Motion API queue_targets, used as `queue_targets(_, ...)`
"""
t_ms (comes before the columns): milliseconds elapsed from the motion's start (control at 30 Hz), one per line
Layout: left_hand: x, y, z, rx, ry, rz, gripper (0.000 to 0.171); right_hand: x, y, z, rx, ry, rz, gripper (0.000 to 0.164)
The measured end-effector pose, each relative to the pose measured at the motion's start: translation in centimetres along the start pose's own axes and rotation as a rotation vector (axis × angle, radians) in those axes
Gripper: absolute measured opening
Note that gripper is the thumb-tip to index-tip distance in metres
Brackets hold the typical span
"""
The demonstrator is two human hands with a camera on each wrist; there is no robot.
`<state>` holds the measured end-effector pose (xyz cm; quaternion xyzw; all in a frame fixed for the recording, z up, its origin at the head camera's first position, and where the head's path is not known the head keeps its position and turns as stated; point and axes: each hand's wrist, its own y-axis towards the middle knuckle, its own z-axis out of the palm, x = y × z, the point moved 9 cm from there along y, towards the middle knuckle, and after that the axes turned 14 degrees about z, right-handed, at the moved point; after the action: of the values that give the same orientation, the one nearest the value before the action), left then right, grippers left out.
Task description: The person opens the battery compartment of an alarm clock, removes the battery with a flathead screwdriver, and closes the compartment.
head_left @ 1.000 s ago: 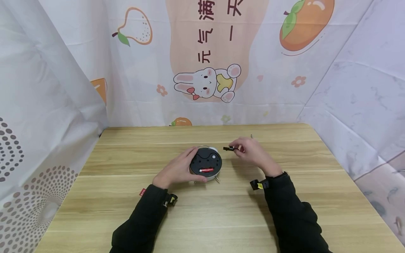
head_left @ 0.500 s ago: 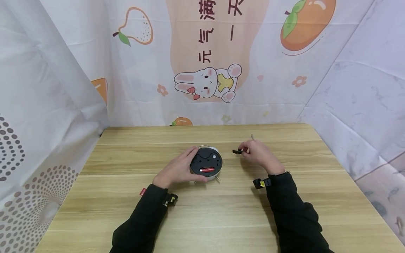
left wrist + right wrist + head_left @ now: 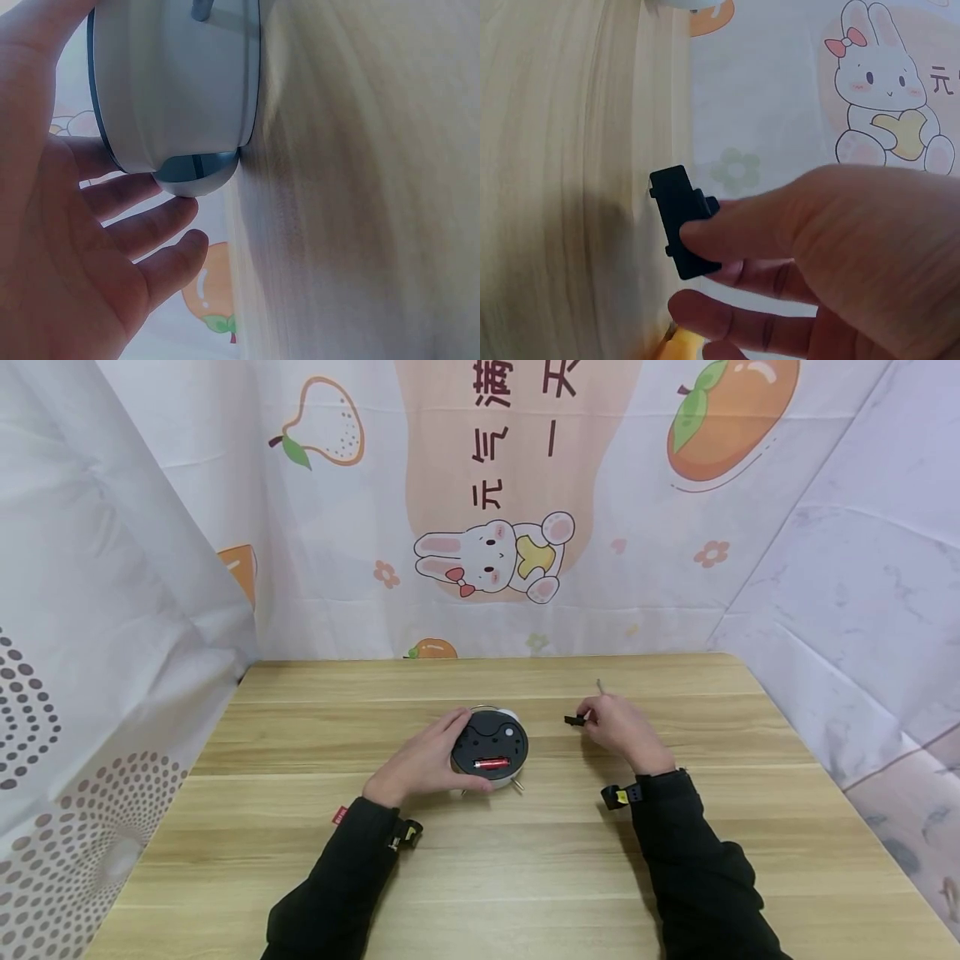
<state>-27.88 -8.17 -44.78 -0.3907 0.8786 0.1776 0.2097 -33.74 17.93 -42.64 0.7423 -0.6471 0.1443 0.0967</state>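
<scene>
A round alarm clock [image 3: 480, 745] lies back side up on the table, with a red battery [image 3: 491, 763] in its open compartment. My left hand [image 3: 423, 758] grips the clock's left side, fingers at the far edge and thumb along the near edge. From the left wrist view, the clock's white side [image 3: 176, 82] and a bell [image 3: 199, 176] show beside the fingers. To the right of the clock, my right hand [image 3: 618, 727] pinches a small black battery cover [image 3: 679, 225] between thumb and fingers, just above the table.
A thin metal shaft [image 3: 599, 687] sticks out beyond my right hand; the rest of it is hidden there. A yellow-orange piece [image 3: 681, 346] shows under the right fingers. The wooden table [image 3: 480, 877] ends at a printed curtain [image 3: 322, 568].
My right hand has moved right, away from the clock, and slightly nearer to me, with the battery cover still in its fingers. The left hand and clock have stayed in place.
</scene>
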Motion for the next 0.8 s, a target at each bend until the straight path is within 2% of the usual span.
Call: queue_targets(800,-0.33,0.02,-0.16,0.000,0.003,0.008,0.126,0.34,-0.10,0.75,0.039,-0.040,-0.003,0.021)
